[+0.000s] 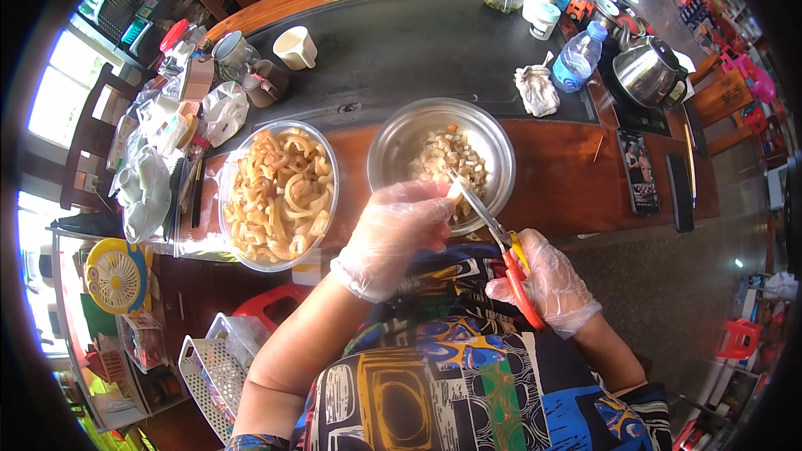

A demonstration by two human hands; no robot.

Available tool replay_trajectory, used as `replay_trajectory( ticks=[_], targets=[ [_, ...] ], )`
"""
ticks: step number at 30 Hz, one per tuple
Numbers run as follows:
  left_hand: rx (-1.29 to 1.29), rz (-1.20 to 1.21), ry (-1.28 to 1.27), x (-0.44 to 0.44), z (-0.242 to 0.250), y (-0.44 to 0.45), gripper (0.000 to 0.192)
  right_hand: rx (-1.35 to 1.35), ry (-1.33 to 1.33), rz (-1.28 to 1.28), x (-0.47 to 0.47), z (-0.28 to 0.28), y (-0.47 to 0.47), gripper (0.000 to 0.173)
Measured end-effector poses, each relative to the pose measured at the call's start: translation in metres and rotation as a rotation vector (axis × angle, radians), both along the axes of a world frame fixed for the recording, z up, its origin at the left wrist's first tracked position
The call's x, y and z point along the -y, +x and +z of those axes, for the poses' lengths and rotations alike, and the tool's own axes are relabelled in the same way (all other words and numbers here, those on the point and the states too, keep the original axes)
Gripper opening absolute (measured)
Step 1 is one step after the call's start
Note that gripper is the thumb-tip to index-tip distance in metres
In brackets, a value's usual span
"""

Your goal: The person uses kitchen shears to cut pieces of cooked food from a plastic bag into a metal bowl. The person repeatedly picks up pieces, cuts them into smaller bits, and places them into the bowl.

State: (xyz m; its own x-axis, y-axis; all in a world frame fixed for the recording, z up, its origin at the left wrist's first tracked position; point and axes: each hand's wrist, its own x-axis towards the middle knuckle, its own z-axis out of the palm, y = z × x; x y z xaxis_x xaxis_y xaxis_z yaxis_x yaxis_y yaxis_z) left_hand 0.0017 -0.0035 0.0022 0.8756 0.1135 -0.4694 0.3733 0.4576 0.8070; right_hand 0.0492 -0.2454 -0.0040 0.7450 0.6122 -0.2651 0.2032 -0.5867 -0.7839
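Note:
My right hand (554,282), in a clear plastic glove, grips scissors (479,203) with red and yellow handles. Their blades reach over the near side of a round stainless steel bowl (391,138). A pale piece of food (458,193) is pinched in the gloved fingers of my left hand (401,225), right at the blades. Small cut pieces (448,153) of similar pale food lie heaped in the bowl, with an orange bit among them. Left of the bowl stands a clear plastic tub (332,200) full of curled, yellowish-brown strips of food (282,191).
Bags, cups and an egg-shaped white tray (147,191) crowd the table's left end. At the right are a crumpled cloth (537,89), a water bottle (578,59), a steel kettle (648,72), a smartphone (638,172) and a dark oblong object (679,193). A white cup (295,48) stands farther back.

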Motion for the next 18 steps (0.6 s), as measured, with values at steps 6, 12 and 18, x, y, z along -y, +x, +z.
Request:
replay_trajectory(
  ticks=[6, 12, 18],
  targets=[
    [-0.012, -0.069, 0.067, -0.001, -0.003, -0.001, 0.024, 0.091, -0.084, 0.026, 0.002, 0.000, -0.001, 0.070],
    [0.000, -0.061, 0.186, -0.003, -0.009, -0.001, 0.030, 0.199, -0.049, 0.045, 0.003, -0.003, -0.002, 0.076],
    [0.042, -0.079, 0.412, 0.000, -0.012, -0.002, 0.032, 0.198, -0.074, 0.032, 0.001, -0.001, -0.001, 0.076]
  ],
)
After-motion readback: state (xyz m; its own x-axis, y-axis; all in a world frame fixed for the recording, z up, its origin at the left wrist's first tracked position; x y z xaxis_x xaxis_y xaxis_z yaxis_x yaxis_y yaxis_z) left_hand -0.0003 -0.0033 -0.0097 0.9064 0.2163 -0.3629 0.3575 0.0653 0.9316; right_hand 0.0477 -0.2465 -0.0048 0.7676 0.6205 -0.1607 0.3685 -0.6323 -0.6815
